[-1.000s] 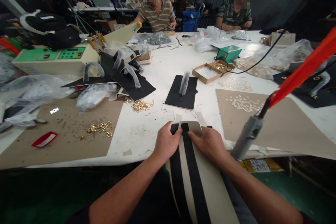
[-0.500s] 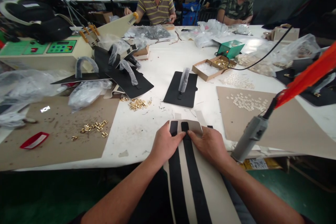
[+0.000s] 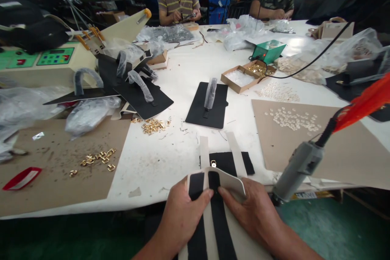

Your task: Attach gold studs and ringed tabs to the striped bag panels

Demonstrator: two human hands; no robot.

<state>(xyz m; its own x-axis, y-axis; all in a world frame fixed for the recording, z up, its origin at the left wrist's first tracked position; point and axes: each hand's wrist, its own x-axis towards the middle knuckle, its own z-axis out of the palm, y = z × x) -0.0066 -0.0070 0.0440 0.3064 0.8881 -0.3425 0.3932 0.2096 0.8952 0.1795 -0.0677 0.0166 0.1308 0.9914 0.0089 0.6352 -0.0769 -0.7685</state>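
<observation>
Head view has me gripping the beige panel [image 3: 240, 233] at its far end, left hand [image 3: 184, 213] and right hand [image 3: 257, 209], by the near edge of the table [image 3: 179, 83]. Fingers are mostly hidden underneath, bottom's cut off. Writing on the clear bag [image 3: 364, 46] and yellow label [image 3: 309, 195]? Honestly too blurry.

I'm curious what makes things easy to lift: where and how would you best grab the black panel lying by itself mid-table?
Probably by its plastic-wrapped handle, from above, fingers closing on its left and right sides. The handle rises off the black panel and looks narrow side to side, while the panel itself lies flat on the table, its edges likely harder to get under.
</observation>
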